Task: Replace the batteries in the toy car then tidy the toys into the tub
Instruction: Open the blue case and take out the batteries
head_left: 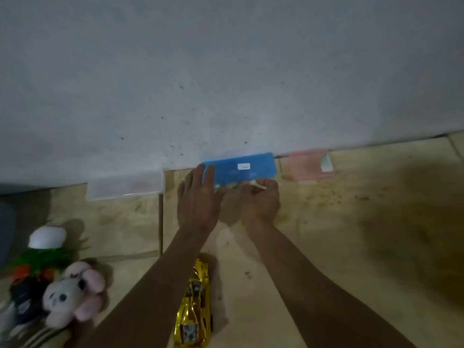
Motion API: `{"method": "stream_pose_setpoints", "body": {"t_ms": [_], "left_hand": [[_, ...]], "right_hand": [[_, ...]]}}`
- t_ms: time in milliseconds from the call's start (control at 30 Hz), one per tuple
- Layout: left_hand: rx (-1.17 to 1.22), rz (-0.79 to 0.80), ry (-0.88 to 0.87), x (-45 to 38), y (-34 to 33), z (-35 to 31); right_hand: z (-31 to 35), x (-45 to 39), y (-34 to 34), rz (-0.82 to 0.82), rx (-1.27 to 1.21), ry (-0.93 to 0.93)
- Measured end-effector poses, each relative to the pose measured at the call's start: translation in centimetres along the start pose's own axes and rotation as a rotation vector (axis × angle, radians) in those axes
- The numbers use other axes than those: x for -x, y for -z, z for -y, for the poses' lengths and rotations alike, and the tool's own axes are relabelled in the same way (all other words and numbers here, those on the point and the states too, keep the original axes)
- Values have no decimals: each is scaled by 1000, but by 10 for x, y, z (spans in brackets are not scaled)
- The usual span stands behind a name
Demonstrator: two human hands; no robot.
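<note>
A blue plastic box [247,167] with a small white label stands on the floor against the wall. My left hand [198,199] lies flat against the box's left end, fingers stretched out. My right hand [261,198] is curled at the box's front edge, pinching something small and white; what it is cannot be told. The gold toy car [195,305] lies on the floor between my forearms, close to me. Soft toys are heaped at the lower left: a pink and white plush [72,295], a green and orange one [42,262] and a white one [47,237].
A clear plastic box [125,185] stands against the wall left of the blue one, and a pink box [305,164] stands to its right. The floor is of beige tiles [376,222]. The grey wall [226,71] fills the upper half of the view.
</note>
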State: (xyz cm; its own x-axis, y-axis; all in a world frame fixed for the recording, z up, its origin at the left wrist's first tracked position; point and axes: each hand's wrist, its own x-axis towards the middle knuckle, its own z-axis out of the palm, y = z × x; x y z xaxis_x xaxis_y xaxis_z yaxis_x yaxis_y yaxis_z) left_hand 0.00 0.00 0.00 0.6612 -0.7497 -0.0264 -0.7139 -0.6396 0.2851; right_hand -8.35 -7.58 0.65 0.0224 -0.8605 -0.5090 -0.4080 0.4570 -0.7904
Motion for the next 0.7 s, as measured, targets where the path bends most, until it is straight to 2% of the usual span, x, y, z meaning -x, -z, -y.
{"method": "stream_pose_setpoints", "body": {"t_ms": [67, 400, 567, 700], "left_hand": [[13, -47, -48, -12, -11, 4], [4, -174, -170, -35, -45, 22], [23, -220, -171, -37, -49, 26], [23, -208, -162, -41, -47, 27]], "right_hand": [[-1, -8, -13, -76, -104, -40], [-6, -28, -40, -174, -376, -206], [0, -28, -32, -81, -578, -333], [3, -26, -25, -44, -632, -366]]}}
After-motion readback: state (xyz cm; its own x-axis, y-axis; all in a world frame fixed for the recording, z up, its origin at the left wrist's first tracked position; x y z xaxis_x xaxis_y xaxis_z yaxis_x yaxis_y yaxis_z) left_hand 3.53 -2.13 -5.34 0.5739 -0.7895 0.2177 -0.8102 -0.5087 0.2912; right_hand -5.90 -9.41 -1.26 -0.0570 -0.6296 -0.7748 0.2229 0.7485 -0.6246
